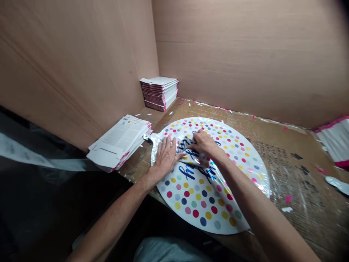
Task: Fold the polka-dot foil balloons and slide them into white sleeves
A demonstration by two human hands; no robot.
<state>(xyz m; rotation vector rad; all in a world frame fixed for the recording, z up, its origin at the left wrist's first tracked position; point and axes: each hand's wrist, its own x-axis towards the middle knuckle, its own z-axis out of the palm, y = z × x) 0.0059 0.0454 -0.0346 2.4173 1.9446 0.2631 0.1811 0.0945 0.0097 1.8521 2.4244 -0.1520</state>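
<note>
your left hand (165, 158) lies open and palm down, fingers spread, pressing on a round foil balloon (199, 203) printed with coloured dots, which lies flat on the cardboard-covered worktop (286, 145); your right hand (203, 142) is closed on a folded-over part of the balloon near its middle. flat white cartons (117, 142) are stacked left of the balloon, more flat cartons (159, 92) stand in the corner behind, and a pink-edged white pile (334, 140) sits at far right

Balloon's blue lettering (189, 171) partly hidden under the right hand (203, 142)
</note>
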